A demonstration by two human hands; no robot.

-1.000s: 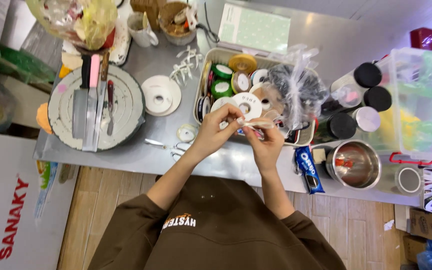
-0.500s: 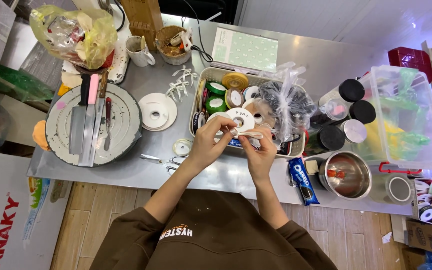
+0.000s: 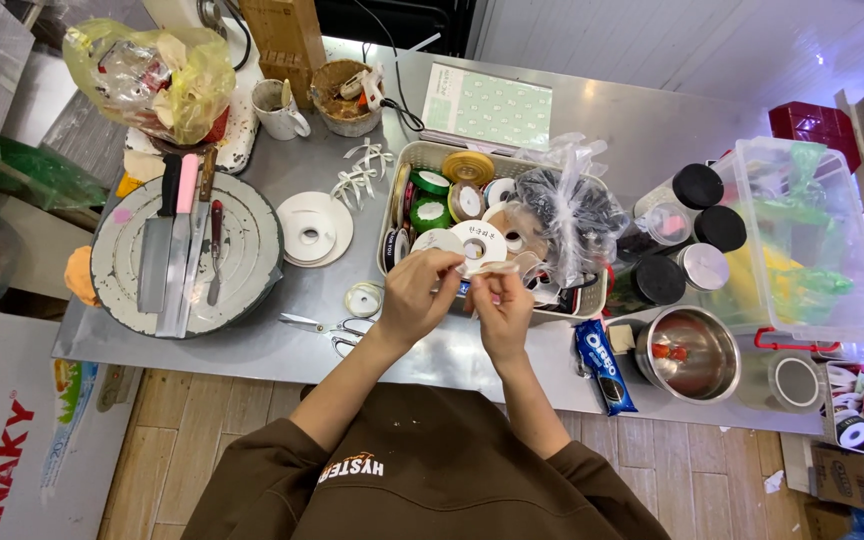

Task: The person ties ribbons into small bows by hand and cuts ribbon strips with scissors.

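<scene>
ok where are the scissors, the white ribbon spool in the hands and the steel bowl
scissors (image 3: 327,326), head view, on the blades near the pivot
white ribbon spool (image 3: 479,243), head view, on its flat face
steel bowl (image 3: 689,352), head view, on its inner wall

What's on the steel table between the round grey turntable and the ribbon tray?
In the head view: a flat white ribbon spool, white ribbon bows, a small tape roll and scissors.

One head camera looks straight down, fairly high, over the steel table (image 3: 282,350).
</scene>
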